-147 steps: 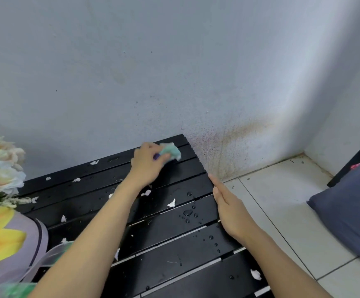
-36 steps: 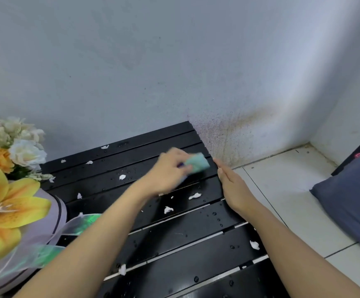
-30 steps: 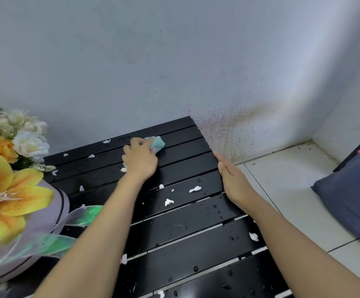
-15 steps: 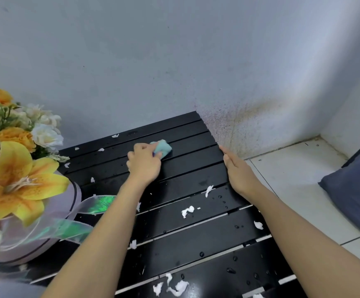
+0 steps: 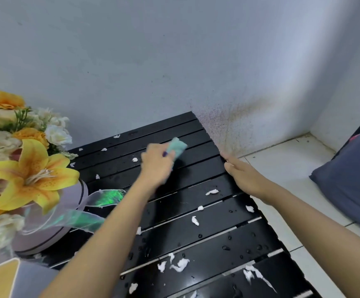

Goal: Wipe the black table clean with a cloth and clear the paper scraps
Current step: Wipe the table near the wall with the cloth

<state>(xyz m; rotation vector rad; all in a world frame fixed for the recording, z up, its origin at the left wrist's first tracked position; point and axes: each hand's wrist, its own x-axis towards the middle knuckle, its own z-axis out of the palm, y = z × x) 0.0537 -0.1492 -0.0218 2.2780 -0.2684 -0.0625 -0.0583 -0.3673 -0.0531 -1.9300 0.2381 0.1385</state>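
Currently leaving the flower arrangement (image 5: 30, 175) standing at the left end of the black table (image 5: 196, 181), probably working round it rather than lifting it. Gripping the teal cloth (image 5: 175, 147) in the left hand (image 5: 156, 168), curling the fingers round the wad and pressing it onto the far slats close to the wall (image 5: 153, 72); showing motion blur there, so judging this as a wiping stroke under way. Bunching the cloth small, seemingly for firmer pressure and for nudging bits along the slats. Leaving many paper scraps (image 5: 180, 265) lying across the slats, small ones near the flowers and larger torn ones toward the near end, along with water droplets (image 5: 226, 247); reckoning the job as well short of done. Resting the right hand (image 5: 242, 176) edge-on against the table's right rim, holding the fingers straight and close together and gripping nothing, likely acting as a stop for catching swept scraps, or steadying the table; not telling which. Further right, risking stray scraps dropping onto the tiled floor (image 5: 282, 164), with a dark blue cushion (image 5: 351, 179) lying beyond.
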